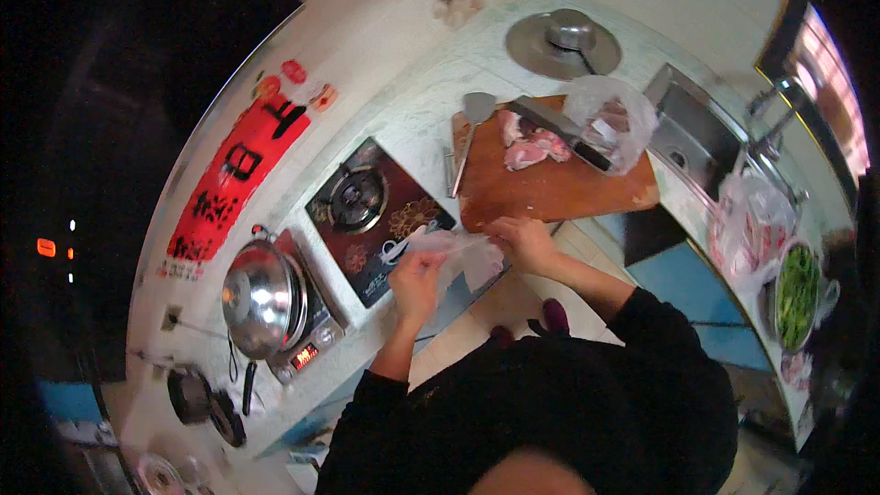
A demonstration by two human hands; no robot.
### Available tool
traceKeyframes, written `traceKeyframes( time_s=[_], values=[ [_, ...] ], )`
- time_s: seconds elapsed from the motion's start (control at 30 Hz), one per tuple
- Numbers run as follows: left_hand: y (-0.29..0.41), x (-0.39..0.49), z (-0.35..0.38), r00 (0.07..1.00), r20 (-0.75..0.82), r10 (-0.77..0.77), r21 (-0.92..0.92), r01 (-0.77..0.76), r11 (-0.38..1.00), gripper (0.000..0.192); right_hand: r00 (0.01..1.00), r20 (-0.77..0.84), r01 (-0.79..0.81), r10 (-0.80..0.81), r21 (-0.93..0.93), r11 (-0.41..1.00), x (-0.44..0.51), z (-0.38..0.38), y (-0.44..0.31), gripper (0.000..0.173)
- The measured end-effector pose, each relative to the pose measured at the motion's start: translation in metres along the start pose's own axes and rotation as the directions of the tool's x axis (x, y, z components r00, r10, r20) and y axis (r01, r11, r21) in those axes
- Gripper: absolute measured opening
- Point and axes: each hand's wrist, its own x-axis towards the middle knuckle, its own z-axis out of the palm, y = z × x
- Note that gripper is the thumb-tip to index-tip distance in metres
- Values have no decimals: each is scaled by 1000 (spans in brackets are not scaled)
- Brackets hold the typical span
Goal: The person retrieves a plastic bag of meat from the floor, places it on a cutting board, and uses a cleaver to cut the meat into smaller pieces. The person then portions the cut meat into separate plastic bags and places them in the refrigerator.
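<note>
Both my hands grip a thin, clear plastic bag (474, 254) in front of the counter's edge, with something pinkish low in it. My left hand (418, 278) pinches one side of the bag near the gas hob; my right hand (526, 244) holds the other side close to the corner of the wooden cutting board (550, 196). Pieces of raw meat (528, 153) lie on the board beside a cleaver (557, 125) with a black handle. Another plastic bag (619, 124) with meat inside rests on the board's right part. A metal spatula (470, 130) lies across the board's left edge.
The gas hob (375, 237) is at my left, with a lidded metal pot (261, 302) on a lit electric cooker beyond. A round metal lid (529, 45) lies behind the board. To the right are a sink (698, 134), plastic bags (749, 220) and a bowl of greens (797, 295).
</note>
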Motion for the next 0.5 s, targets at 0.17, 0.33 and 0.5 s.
traceKeyframes(
  time_s=[0.17,0.33,0.5],
  values=[
    [-40,-11,-10,914,-102,-393,-194,369,909,17,988,-52,-153,149,-84,985,5,4,26,5],
    [-52,-7,-16,919,-146,-367,-220,332,917,17,949,-146,-200,279,406,892,27,29,50,4],
    [-36,14,1,920,63,-388,-695,319,645,8,973,94,-194,210,825,531,53,54,37,11]
  ],
)
